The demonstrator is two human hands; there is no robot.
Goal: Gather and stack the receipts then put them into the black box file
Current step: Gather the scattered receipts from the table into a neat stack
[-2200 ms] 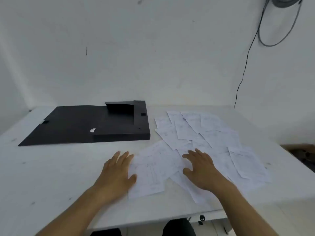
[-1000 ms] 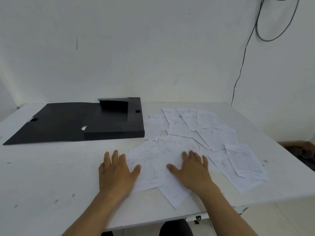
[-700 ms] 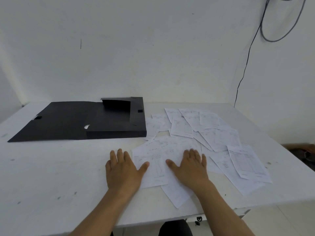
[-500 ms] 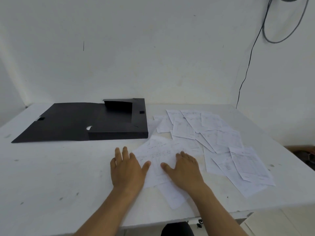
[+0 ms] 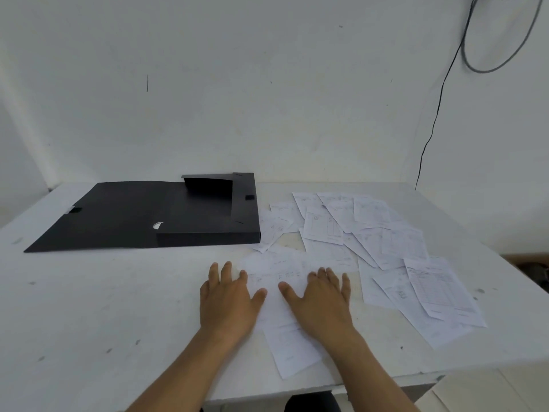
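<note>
In the head view both hands lie flat with fingers spread, gripping nothing: the left hand (image 5: 228, 301) and right hand (image 5: 320, 301) press the near edge of the receipts (image 5: 371, 233), which fan across the table (image 5: 89, 307) toward the frame's right. Gathering looks barely begun; next, I judge, the hands must sweep those loose sheets into 1 pile. The black box file (image 5: 166, 215) lies open at centre left, and the print is too small to read.

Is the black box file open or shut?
Open. The black box file has its lid flap folded out flat on the table, and the tray holds no receipts.
</note>
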